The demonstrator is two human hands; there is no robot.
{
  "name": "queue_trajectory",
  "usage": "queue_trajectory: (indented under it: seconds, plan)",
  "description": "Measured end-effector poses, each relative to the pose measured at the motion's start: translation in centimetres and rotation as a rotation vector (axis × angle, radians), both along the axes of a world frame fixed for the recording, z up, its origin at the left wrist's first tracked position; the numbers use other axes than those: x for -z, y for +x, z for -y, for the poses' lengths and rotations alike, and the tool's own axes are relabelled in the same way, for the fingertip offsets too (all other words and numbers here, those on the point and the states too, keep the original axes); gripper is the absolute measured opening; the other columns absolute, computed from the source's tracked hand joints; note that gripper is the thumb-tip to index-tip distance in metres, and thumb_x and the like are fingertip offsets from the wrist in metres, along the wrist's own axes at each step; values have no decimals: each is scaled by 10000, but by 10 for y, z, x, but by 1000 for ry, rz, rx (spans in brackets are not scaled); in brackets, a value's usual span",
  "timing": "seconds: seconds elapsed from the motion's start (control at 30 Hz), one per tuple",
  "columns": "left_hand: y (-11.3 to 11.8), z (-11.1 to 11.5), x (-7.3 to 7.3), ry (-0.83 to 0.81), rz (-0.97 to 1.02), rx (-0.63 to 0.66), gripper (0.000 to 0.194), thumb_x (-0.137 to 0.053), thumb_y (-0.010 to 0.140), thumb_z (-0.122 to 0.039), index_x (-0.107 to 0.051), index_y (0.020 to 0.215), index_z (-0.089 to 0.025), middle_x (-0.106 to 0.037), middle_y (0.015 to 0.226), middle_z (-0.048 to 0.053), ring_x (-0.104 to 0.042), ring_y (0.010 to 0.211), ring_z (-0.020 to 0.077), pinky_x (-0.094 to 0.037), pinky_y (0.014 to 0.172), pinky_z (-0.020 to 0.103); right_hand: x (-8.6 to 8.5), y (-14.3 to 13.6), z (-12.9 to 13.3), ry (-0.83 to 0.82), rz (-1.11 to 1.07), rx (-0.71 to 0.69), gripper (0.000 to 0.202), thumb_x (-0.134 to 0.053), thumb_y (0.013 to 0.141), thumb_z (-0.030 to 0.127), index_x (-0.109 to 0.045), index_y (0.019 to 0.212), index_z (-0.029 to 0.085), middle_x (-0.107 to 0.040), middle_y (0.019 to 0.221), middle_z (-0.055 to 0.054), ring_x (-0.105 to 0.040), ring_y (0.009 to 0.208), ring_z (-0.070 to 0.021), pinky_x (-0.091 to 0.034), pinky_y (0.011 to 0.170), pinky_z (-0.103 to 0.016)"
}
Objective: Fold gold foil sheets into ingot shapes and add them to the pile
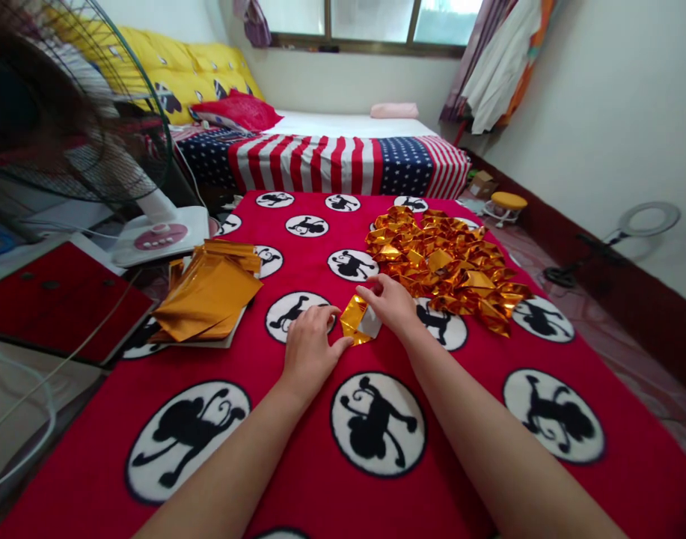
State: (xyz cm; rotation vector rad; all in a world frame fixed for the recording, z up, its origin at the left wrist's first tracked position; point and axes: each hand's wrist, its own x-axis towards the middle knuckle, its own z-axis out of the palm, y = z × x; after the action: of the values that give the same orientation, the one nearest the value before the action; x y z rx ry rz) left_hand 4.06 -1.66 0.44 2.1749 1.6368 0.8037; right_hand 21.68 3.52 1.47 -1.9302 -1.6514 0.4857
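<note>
A partly folded sheet of gold foil paper (pixel 353 319), with a pale grey-white side showing at its right, is between my two hands over the red cloth. My right hand (pixel 392 302) is closed, pinching the sheet's upper right edge between thumb and fingers. At the left edge, my left hand (pixel 312 346) curls around the paper, its thumb at the lower corner and its fingertips by the upper side. Just beyond my right hand lies a heap of folded gold foil pieces (pixel 441 262). To the left rests a stack of flat gold foil sheets (pixel 208 292).
The red cloth (pixel 298 479) with monkey prints covers the surface before me. A fan (pixel 160 236) stands at the left, beside a dark red panel (pixel 56 299). Behind is a bed with a flag-patterned cover (pixel 320 161). A yellow stool (pixel 509 201) and a ring light (pixel 649 219) are at the right.
</note>
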Motion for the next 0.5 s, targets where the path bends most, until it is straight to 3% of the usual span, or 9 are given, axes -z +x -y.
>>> queue_trajectory:
  seconds: [0.27,0.4,0.5]
  plan:
    - [-3,-2,-3,-78,5,37,473,-803,681,-280,-608,1110,-243,-676,894,0,-617,873,201,-454,794,315,-6,16,0,-169,-33,-118,118,-672,715,302,-727,744,202,-696,694,-10,-605,640,-146,-356,518,-229]
    - [-2,-6,-9,-95,-28,105,289,-779,699,-262,-662,962,-233,-690,902,6,-622,885,198,-447,777,302,-7,33,26,-228,-157,-129,44,-658,667,180,-647,626,169,-632,562,2,-560,526,-114,-351,460,-205]
    - [0,-9,-15,-112,-90,180,94,-731,735,-231,-698,822,-230,-693,880,10,-622,866,187,-435,751,289,-5,37,54,-291,-350,-77,88,-655,671,163,-569,667,180,-567,466,40,-539,430,-105,-373,412,-187]
